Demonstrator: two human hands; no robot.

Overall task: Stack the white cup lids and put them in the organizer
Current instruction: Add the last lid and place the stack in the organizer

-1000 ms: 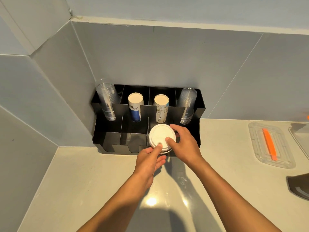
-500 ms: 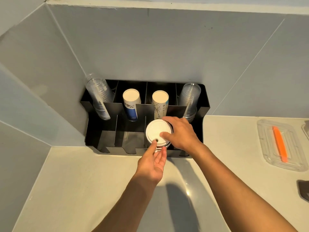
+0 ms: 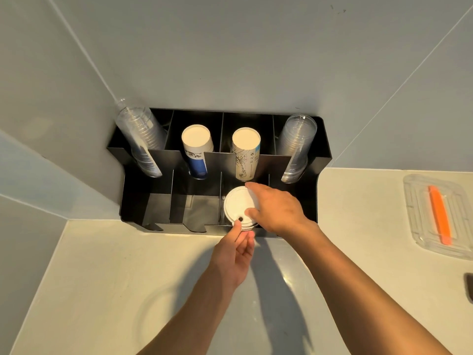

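A stack of white cup lids sits in a front compartment of the black organizer, third slot from the left. My right hand grips the stack from the right, thumb on top and fingers over its far edge. My left hand is below it, palm turned up, with the thumb tip touching the stack's near rim beside the sip hole. How many lids are in the stack cannot be told.
The organizer's back row holds clear plastic cups at the left, two paper cup stacks in the middle and more clear cups at the right. A clear lid with an orange strip lies on the counter at the right. Tiled walls stand behind and at the left.
The lid stack has gone lower into the front compartment. My left hand has let go of its side and now only touches the near rim. The camera has moved closer.
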